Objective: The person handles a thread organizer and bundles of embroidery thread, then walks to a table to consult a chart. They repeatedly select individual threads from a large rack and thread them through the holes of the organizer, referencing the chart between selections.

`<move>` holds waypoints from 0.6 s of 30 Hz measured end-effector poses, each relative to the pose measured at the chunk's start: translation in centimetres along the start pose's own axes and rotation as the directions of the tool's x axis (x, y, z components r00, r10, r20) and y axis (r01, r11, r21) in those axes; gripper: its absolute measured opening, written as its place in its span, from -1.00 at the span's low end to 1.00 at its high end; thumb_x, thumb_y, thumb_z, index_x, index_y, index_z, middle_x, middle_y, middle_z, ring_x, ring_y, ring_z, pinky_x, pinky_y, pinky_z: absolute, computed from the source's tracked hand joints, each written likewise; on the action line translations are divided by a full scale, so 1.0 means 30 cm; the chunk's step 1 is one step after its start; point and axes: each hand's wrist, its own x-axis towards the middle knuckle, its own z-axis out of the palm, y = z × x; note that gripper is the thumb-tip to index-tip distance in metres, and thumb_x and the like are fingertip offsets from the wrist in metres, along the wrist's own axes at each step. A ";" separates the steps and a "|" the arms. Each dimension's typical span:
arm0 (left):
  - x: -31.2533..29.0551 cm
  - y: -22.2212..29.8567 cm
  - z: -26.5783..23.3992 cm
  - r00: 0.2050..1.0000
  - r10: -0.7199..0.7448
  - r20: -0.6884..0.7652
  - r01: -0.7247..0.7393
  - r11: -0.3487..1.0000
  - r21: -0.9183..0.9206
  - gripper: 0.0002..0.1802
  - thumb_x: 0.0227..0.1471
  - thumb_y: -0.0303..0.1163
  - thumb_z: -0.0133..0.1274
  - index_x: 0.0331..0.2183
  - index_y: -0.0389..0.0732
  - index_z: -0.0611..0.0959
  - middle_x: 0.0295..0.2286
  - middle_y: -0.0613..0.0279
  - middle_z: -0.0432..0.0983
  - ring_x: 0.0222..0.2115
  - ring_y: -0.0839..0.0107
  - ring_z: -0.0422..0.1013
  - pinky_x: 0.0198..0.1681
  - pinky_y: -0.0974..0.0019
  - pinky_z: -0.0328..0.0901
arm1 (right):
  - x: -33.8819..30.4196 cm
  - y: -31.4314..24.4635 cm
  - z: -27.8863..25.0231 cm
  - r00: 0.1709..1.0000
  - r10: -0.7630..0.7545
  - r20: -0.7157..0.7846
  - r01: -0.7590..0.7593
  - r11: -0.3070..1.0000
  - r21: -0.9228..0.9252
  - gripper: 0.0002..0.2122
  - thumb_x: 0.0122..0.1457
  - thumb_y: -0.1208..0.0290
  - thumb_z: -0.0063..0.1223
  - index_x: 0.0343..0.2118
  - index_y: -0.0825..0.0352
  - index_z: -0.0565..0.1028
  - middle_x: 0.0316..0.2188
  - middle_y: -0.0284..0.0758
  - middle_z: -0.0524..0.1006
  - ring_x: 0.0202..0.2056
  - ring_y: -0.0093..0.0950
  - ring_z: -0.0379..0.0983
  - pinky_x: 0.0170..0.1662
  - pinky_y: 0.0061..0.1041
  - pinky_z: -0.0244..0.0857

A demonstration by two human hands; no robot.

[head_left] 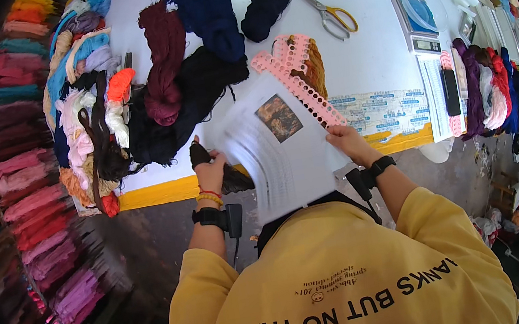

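A printed white sheet of paper [287,164] with a small brown picture on it is held up in front of me, its left part blurred by motion. My right hand [349,144] pinches the sheet's right edge. My left hand [209,171] is closed around a bundle of black yarn [235,179] beside the sheet's left edge; I cannot tell whether it also grips the paper. Just beyond the sheet lie pink punched thread cards [301,82], with brown and golden threads [315,70] hanging from one of them.
Black yarn [207,79], maroon yarn [162,62] and navy skeins [207,15] lie across the white table [371,55]. Scissors [332,13] rest further back. A scale [416,21] with a clear bowl [422,3] stands at the right. Colourful yarn piles [87,87] crowd the left edge.
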 end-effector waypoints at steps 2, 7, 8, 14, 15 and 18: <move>-0.012 0.024 0.013 0.994 -0.113 0.012 0.112 0.962 -0.248 -0.26 -0.25 -0.58 0.02 0.03 -0.17 0.13 -0.51 0.20 0.45 -0.62 0.55 0.29 -0.50 0.51 0.25 | 0.009 -0.005 -0.002 0.999 0.040 -0.003 -0.040 0.997 0.073 -0.84 0.02 0.47 -0.08 -0.34 0.41 0.42 -0.52 -0.44 0.43 -0.50 -0.69 0.32 -0.43 -0.71 0.21; -0.006 0.016 0.035 0.986 -0.166 0.004 0.158 0.930 -0.332 -0.26 -0.27 -0.50 0.09 0.00 -0.29 0.16 -0.57 0.19 0.43 -0.59 0.49 0.32 -0.51 0.48 0.24 | 0.035 -0.017 0.032 0.998 0.042 0.044 -0.046 0.996 0.075 -0.83 0.03 0.48 -0.10 -0.33 0.40 0.43 -0.50 -0.44 0.45 -0.51 -0.69 0.33 -0.44 -0.71 0.23; -0.001 0.006 0.042 0.989 -0.147 0.001 0.141 0.946 -0.292 -0.25 -0.27 -0.49 0.09 0.01 -0.28 0.15 -0.55 0.16 0.43 -0.56 0.47 0.34 -0.50 0.47 0.24 | 0.043 -0.011 0.039 0.998 0.022 0.054 -0.027 0.995 0.093 -0.83 0.03 0.48 -0.12 -0.32 0.40 0.44 -0.51 -0.43 0.45 -0.53 -0.70 0.34 -0.45 -0.70 0.23; -0.001 0.029 0.028 0.874 -0.429 0.228 0.485 0.789 -0.376 -0.59 -0.24 -0.38 0.14 -0.29 -0.39 0.47 -0.37 0.05 0.44 -0.39 0.32 0.38 -0.33 0.33 0.28 | 0.017 -0.053 0.087 0.993 0.010 0.115 -0.025 0.991 0.131 -0.83 0.04 0.46 -0.12 -0.33 0.39 0.44 -0.52 -0.46 0.45 -0.53 -0.71 0.33 -0.46 -0.70 0.22; -0.005 0.034 0.017 0.863 -0.442 0.247 0.506 0.764 -0.400 -0.60 -0.22 -0.40 0.12 -0.27 -0.38 0.46 -0.37 0.07 0.44 -0.39 0.32 0.38 -0.32 0.33 0.28 | 0.017 -0.060 0.089 0.994 0.012 0.113 -0.027 0.991 0.128 -0.83 0.04 0.46 -0.12 -0.33 0.39 0.44 -0.52 -0.46 0.45 -0.53 -0.71 0.33 -0.46 -0.70 0.22; -0.034 0.044 -0.023 0.908 -0.314 0.277 0.418 0.721 -0.552 -0.65 -0.16 -0.49 0.04 -0.24 -0.34 0.44 -0.35 0.13 0.44 -0.38 0.34 0.39 -0.30 0.33 0.29 | 0.042 -0.083 0.091 0.999 -0.033 0.035 0.034 0.999 -0.024 -0.82 0.02 0.38 -0.07 -0.38 0.38 0.44 -0.58 -0.43 0.44 -0.55 -0.64 0.34 -0.45 -0.64 0.22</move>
